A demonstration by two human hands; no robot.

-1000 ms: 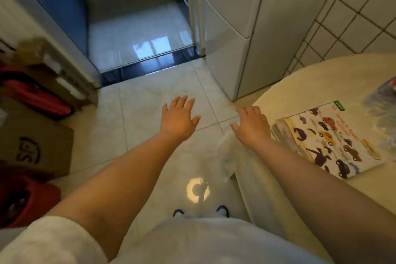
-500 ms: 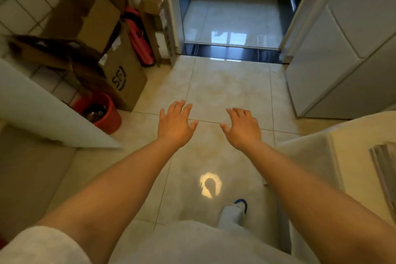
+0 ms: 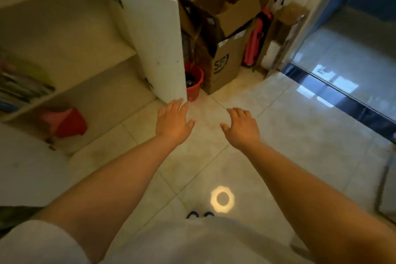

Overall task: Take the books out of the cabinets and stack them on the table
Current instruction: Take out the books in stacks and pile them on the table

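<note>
A low white cabinet (image 3: 70,34) stands open at the left, its door (image 3: 156,49) swung out toward me. Several books (image 3: 23,88) lie stacked on its middle shelf at the far left, blurred. A red object (image 3: 66,122) sits on the bottom shelf. My left hand (image 3: 173,121) hovers palm down over the tiled floor, fingers spread, fingertips just below the door's lower corner. My right hand (image 3: 242,127) hovers beside it, also spread and holding nothing. The table is out of view.
Cardboard boxes (image 3: 227,36) are piled in the corner behind the door, with a red bucket (image 3: 194,82) at their foot. A red bag (image 3: 255,43) leans on the wall. A doorway with a dark threshold (image 3: 342,96) opens at the right.
My view has swung left from the table and its book to the open cabinet. Both hands stay spread and empty in front of me.
</note>
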